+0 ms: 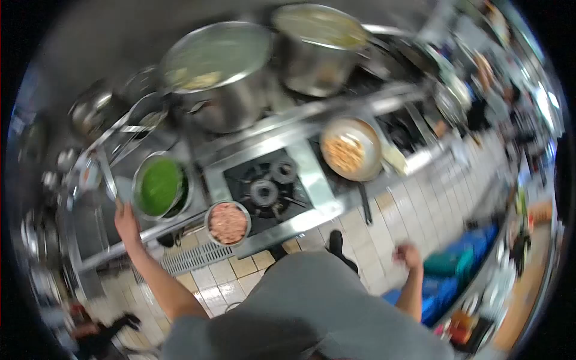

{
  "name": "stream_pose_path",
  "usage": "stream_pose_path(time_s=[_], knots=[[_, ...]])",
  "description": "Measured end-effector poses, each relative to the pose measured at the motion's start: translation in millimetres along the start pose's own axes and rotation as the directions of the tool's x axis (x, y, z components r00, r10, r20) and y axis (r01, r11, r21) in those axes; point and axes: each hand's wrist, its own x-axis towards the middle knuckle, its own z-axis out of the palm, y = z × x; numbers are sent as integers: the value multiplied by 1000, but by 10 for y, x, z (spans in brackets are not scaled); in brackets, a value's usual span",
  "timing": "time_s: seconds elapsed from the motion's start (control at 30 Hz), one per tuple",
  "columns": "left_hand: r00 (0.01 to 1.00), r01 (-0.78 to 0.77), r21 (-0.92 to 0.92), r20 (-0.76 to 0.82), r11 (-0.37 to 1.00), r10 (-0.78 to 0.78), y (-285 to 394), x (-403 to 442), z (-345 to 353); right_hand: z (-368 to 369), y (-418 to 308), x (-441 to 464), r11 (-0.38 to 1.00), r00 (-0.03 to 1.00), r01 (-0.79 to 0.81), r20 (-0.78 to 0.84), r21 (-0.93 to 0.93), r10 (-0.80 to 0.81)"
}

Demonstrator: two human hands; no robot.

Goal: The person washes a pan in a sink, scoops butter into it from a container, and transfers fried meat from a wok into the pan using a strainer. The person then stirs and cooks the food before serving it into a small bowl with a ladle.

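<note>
My left hand [127, 225] is closed around the handle of a long metal utensil [108, 179] that points away from me; blur hides its exact kind. Just right of this hand stands a pot of bright green liquid or puree [159, 186]. A metal bowl of pink minced meat [228, 224] rests at the stove's front edge, beside a bare burner [264, 192]. My right hand [408, 255] hangs over the floor, apart from the stove, its fingers smeared by motion. A frying pan [367, 170] with light brown pieces of food sits on the right part of the stove.
Two large stockpots, one wide [228, 105] and one tall [318, 69], stand at the back. The pan's black handle [365, 204] juts past the stove edge. Blue crates [441, 294] are on the floor at right. Other people [498, 108] are at far right.
</note>
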Motion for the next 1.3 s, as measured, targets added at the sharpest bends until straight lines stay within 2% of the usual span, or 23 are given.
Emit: stream_pose_path(time_s=[0.03, 0.1, 0.2, 0.27, 0.33, 0.37, 0.4, 0.43, 0.53, 0.57, 0.6, 0.63, 0.73, 0.8, 0.9, 1.03, 1.1, 1.13, 1.17, 1.2, 1.23, 1.27, 1.3], knots=[[988, 154, -224, 5, 962, -157, -5, -314, 246, 108, -887, -207, 977, 988, 156, 29, -144, -153], [974, 223, -450, 78, 865, -211, 331, -1134, 648, 308, -2092, -358, 973, 973, 231, 22, -22, -230], [962, 232, -555, 252, 799, -104, 487, -1981, 1121, 607, -3112, -276, 871, 817, 490, 331, 31, -472], [915, 268, -526, 402, 807, -42, 631, -2480, 1562, 1073, -3471, -183, 831, 634, 507, 555, 228, -539], [795, 302, -398, 606, 866, 1, 896, -2994, 1983, 1551, -3662, -203, 745, 415, 644, 737, 176, -533], [737, 316, -350, 676, 882, 4, 1038, -3271, 2262, 1756, -3637, -232, 595, 246, 748, 710, 294, -660], [672, 322, -300, 740, 898, 7, 1180, -3546, 2545, 1881, -3625, -337, 587, 221, 710, 668, 390, -711], [596, 330, -272, 803, 904, 24, 1251, -3811, 2871, 1900, -3577, -413, 571, 206, 668, 619, 476, -757], [438, 149, -191, 892, 970, 108, 1233, -4360, 3868, 1503, -3336, -338, 718, 592, 135, 525, 683, -611], [428, 28, -144, 896, 989, 118, 1261, -4502, 4118, 1252, -3206, -160, 708, 584, 131, 523, 694, -621], [396, 15, 16, 918, 1000, -20, 1422, -4694, 4356, 982, -3051, 151, 715, 581, 262, 486, 648, -653], [403, 49, 15, 915, 999, -34, 1447, -4951, 4633, 698, -2946, 368, 712, 574, 385, 451, 588, -683], [321, 131, 50, 943, 990, -91, 1431, -5482, 5120, -308, -2908, 661, 809, 531, 450, 616, 378, -583], [311, 311, 5, 944, 950, -107, 1511, -5747, 5304, -618, -2810, 875, 834, 512, 321, 659, 449, -551], [285, 286, 76, 945, 955, -161, 1690, -5892, 5489, -797, -2705, 1052, 803, 466, 322, 654, 502, -596], [372, 279, -11, 923, 960, -98, 1680, -6137, 5639, -912, -2713, 1101, 779, 360, 249, 692, 575, -626], [388, 327, -14, 914, 945, -121, 1695, -6177, 5610, -1135, -2896, 1188, 811, 452, 457, 690, 366, -566], [424, 327, -14, 896, 945, -133, 1671, -6168, 5575, -1332, -3021, 1307, 782, 515, 597, 663, 178, -544], [462, 324, -20, 876, 946, -140, 1643, -6154, 5552, -1464, -3092, 1547, 760, 665, 512, 375, 400, -646], [500, 322, -90, 861, 942, -89, 1517, -6136, 5530, -1745, -3208, 2101, 548, 571, 727, 80, 413, -817], [511, 318, -97, 856, 943, -84, 1560, -6158, 5461, -2143, -3654, 2120, 704, 839, 494, -66, 511, -540], [554, 272, -69, 827, 960, -97, 1672, -6191, 5404, -2447, -3861, 2654, 627, 733, 680, -349, 381, -583], [595, 228, -36, 796, 973, -110, 1756, -6224, 5357, -2865, -4056, 3197, 631, 494, 763, -504, -139, -708]])
